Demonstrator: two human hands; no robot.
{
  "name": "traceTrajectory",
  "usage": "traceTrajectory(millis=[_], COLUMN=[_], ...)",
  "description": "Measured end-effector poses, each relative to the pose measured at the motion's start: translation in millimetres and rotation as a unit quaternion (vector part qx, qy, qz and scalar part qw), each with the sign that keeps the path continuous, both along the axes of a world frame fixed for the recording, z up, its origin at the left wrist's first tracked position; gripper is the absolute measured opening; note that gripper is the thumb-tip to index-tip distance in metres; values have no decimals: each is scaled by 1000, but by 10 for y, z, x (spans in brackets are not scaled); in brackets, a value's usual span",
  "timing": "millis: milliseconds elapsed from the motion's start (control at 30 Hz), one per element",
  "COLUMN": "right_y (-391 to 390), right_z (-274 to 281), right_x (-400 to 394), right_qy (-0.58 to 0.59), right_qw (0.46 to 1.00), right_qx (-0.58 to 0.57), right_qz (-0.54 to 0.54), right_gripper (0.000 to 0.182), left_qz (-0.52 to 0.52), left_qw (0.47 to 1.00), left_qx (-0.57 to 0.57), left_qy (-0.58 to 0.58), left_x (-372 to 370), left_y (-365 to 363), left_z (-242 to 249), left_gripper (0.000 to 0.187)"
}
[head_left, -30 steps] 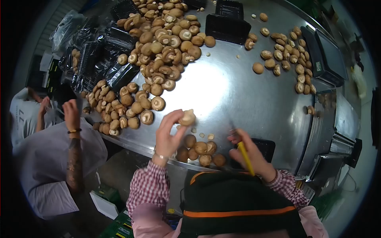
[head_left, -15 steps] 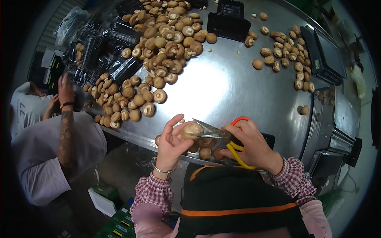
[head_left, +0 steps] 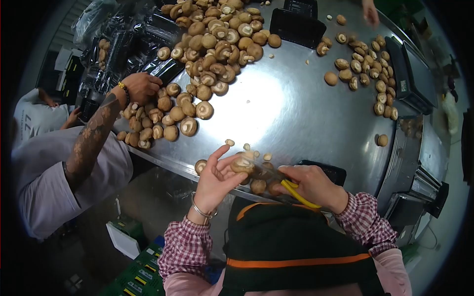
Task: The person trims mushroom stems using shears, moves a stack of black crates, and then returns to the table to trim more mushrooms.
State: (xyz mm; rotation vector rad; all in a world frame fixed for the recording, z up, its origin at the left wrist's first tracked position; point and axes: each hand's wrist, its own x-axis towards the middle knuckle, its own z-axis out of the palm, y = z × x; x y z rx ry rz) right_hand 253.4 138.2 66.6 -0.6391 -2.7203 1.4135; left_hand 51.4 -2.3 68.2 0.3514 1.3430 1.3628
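Observation:
My left hand [head_left: 217, 180] pinches a brown mushroom [head_left: 242, 166], its pale underside facing up, between thumb and fingers. In my right hand [head_left: 316, 183] are scissors [head_left: 299, 195], with a yellow handle showing. Their blades are smeared by motion beside the mushroom. Several more brown mushrooms [head_left: 257, 186] lie beneath my hands at the table's near edge, partly covered. Small pale stem pieces [head_left: 267, 157] lie on the metal just beyond my left fingers. A black tray [head_left: 326, 171] sits behind my right hand, partly hidden by it.
A large mushroom heap [head_left: 210, 64] spreads across the left of the metal table [head_left: 316, 118]. A co-worker's hand [head_left: 140, 88] touches its edge beside black wrapped trays [head_left: 118, 54]. Another person's hand [head_left: 370, 14] is at top right, near black trays [head_left: 296, 27], more mushrooms [head_left: 363, 61] and a scale [head_left: 414, 74].
The scissors' open blades have become a blur at the mushroom, and several stem pieces now show on the table. The co-worker's hand has moved onto the heap. Another hand has appeared at top right.

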Motion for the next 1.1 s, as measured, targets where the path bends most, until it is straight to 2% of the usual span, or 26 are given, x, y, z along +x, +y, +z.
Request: traceTrajectory(millis=[133,167,233,267,300,333,367,400,433,467,500,533,567,600,700,733,800,833,867,900,933,967,1000,1033,1067,1100], right_y=[7,-6,-75,-110,-127,-131,-111,-72,-18,47,107,146,180,206,200,186,166,161,146,115,82,97,146,164,146,136], right_z=[-88,-106,-161,-226,-199,-138,-89,-68,-58,-73,-94,-131,-147,-155,-293,-308,-216,-162,-119,-91,-149,-105,-35,30,78,121], right_x=[70,127,306,354,386,412,430,442,482,545,614,662,661,655,597,528,408,349,293,256,236,171,69,3,-32,-74], right_qy=[-50,-48,48,101,103,105,106,163,183,183,183,166,169,144,131,123,78,79,81,80,108,104,106,109,109,137], right_qw=[997,997,988,972,972,925,850,823,825,834,843,846,844,832,805,819,858,858,862,865,867,866,864,862,862,899], right_qx=[-49,-50,-56,-56,-55,-181,-301,-322,-297,-273,-251,-233,-233,-250,-285,-288,-276,-274,-293,-313,-329,-329,-363,-395,-392,-322], right_qz=[18,20,-139,-203,-204,-317,-419,-439,-444,-442,-440,-450,-453,-473,-504,-481,-426,-427,-405,-384,-357,-362,-331,-299,-301,-264], right_gripper=[42,42,39,31,31,28,26,26,26,26,27,26,26,26,26,28,33,33,34,36,41,41,45,48,48,51], left_qz=[-43,-81,-118,-118,-120,-121,-151,-180,-188,-189,-134,-107,-129,-116,-107,-109,-98,-97,-77,-57,-69,-81,-97,-104,-97,-87], left_qw=[997,991,980,988,992,992,986,976,947,882,791,639,599,548,523,523,625,625,754,858,899,933,941,941,951,957], left_qx=[-46,-84,-119,-67,-15,-13,43,100,62,19,31,0,-101,-154,-101,-99,-24,-22,26,72,79,83,85,135,164,195], left_qy=[37,71,108,73,39,41,53,65,253,431,597,762,784,814,840,840,774,774,652,505,425,341,314,293,244,197], left_x=[-43,-41,41,178,275,320,341,302,173,3,-204,-410,-602,-782,-1072,-1152,-1234,-1162,-1055,-930,-812,-686,-536,-414,-274,-162], left_y=[7,20,228,475,709,912,1126,1312,1442,1533,1589,1604,1605,1577,1492,1481,1462,1438,1336,1223,1109,988,908,835,785,746], left_z=[-284,-431,-495,-477,-477,-509,-544,-575,-665,-781,-844,-994,-1015,-1166,-1210,-1189,-1127,-974,-793,-597,-459,-327,-180,-97,20,101], left_gripper=[66,64,62,59,57,57,55,53,51,49,43,41,41,37,27,27,29,29,29,30,28,27,26,28,30,32])
